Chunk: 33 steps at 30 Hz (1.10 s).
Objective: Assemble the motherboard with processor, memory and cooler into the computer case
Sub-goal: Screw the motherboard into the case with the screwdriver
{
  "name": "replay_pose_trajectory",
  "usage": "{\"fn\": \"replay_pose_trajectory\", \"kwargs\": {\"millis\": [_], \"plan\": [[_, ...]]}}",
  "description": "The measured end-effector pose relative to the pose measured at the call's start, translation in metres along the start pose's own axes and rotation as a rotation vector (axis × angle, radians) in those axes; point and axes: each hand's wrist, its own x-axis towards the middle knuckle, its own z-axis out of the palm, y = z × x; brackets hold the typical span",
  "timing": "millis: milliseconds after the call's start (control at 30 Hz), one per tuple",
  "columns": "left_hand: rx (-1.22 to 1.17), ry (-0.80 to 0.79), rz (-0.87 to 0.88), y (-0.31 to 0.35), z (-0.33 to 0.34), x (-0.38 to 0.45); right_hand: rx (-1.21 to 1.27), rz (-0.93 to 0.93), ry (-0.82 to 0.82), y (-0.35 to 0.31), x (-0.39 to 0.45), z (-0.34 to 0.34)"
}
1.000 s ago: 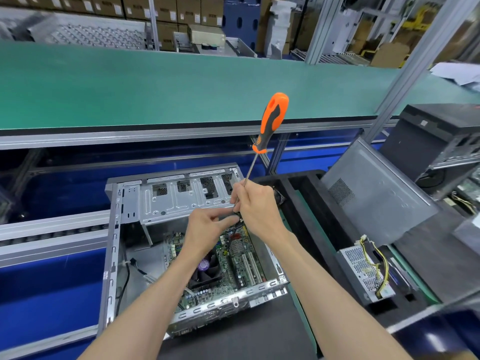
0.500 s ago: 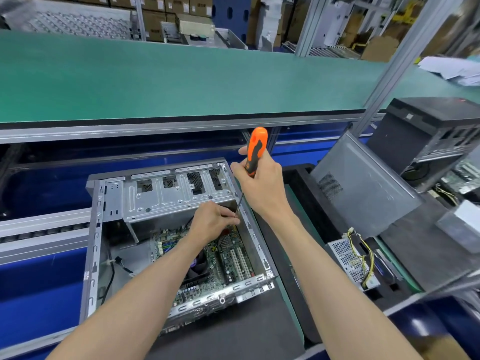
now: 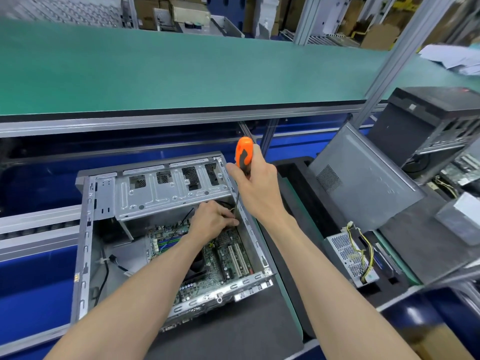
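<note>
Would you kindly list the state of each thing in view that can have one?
computer case: side open, lying flat
motherboard: inside the case
screwdriver: upright, tip down in the case
right hand: grips the screwdriver handle
left hand: at the screwdriver tip, fingers curled
side panel: off, propped tilted

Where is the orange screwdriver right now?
In the head view, the orange screwdriver stands near the middle, gripped by the right hand, with its shaft pointing down beside the left hand inside the open computer case.
</note>
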Motion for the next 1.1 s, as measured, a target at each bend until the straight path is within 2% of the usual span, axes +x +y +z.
{"fn": "replay_pose_trajectory", "kwargs": {"millis": [667,800,933,1100], "plan": [[0.023,-0.032,-0.029,-0.009,0.01,0.008,-0.048,0.042,-0.003,0.009,-0.003,0.002],[0.039,-0.031,-0.026,-0.01,0.012,0.009,-0.23,-0.015,-0.041,0.0,0.002,-0.005],[0.086,-0.036,-0.039,-0.01,0.014,0.009,-0.447,-0.243,-0.021,-0.015,0.011,-0.017],[0.128,-0.041,-0.07,-0.01,0.017,0.009,-0.81,-0.2,-0.111,-0.027,0.024,-0.023]]}}
